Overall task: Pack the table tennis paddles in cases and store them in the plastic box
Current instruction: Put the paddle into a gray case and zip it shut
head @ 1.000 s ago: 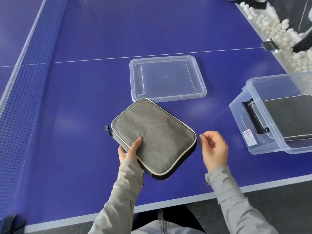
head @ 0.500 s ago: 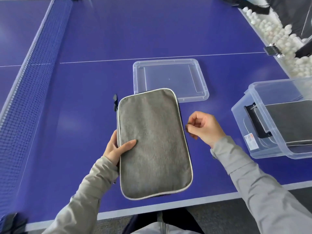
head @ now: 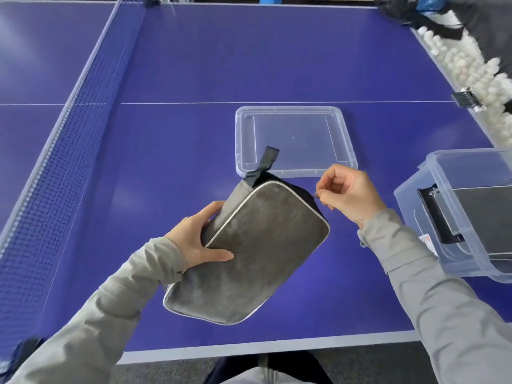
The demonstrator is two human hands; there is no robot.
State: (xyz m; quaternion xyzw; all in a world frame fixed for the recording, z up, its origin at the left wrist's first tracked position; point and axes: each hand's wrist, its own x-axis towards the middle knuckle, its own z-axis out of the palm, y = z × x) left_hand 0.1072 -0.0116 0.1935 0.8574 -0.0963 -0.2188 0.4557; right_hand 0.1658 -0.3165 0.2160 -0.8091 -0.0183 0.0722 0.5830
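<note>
Case point(head: 249, 253), grey with pale piping, was held tilted above the blue table point(head: 249, 65), just nearer you than the clear lid point(head: 293, 139). Your left hand point(head: 199, 239) clamped its left edge, thumb on the face, fingers behind. Your right hand point(head: 346, 195) was pinched shut on the zipper pull point(head: 315, 194) at the case's upper right corner. A dark strap loop point(head: 263, 164) stood up from the case's top and overlapped the lid's near rim. Right of the case sat the plastic box point(head: 415, 212), with another case point(head: 487, 214) already inside. Left of the case ran the net point(head: 69, 134); far right of it, white balls point(head: 471, 70) lay heaped. Compared with half a second earlier, the case had rotated clockwise and lifted at its top, and your right hand had risen toward the corner.
</note>
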